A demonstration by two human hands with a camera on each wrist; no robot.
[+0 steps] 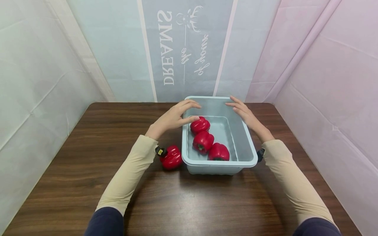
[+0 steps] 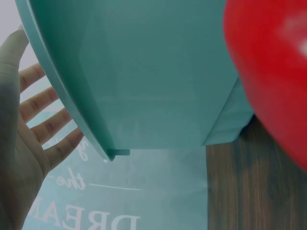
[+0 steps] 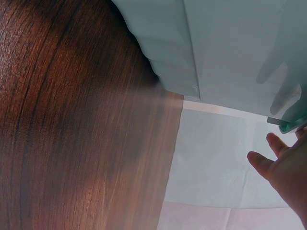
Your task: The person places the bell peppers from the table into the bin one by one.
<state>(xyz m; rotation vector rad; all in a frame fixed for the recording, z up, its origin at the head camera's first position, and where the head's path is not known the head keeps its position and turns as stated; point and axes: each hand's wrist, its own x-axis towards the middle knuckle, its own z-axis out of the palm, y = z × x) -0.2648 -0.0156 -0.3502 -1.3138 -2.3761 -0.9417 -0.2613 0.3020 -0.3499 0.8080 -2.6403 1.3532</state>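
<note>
A pale blue plastic bin (image 1: 220, 163) stands on the table with three red bell peppers inside: one toward the back (image 1: 200, 125), one in the middle (image 1: 203, 141) and one at the front right (image 1: 219, 152). Over its left rim reaches my left hand (image 1: 174, 117), fingers loosely bent and holding nothing. My right hand (image 1: 246, 115) is at the back right rim, its fingers spread; whether it touches the rim I cannot tell. Outside the bin, beside its left wall, lies another red bell pepper (image 1: 172, 159), partly hidden by the left wrist camera. It looms large in the left wrist view.
The dark wood-grain table (image 1: 189, 206) runs out to both sides of the bin. Behind it hangs a printed cloth (image 1: 189, 49) with lettering, and pale cloth walls (image 1: 333, 98) enclose the sides. A small black camera (image 1: 160, 151) is strapped to the left wrist.
</note>
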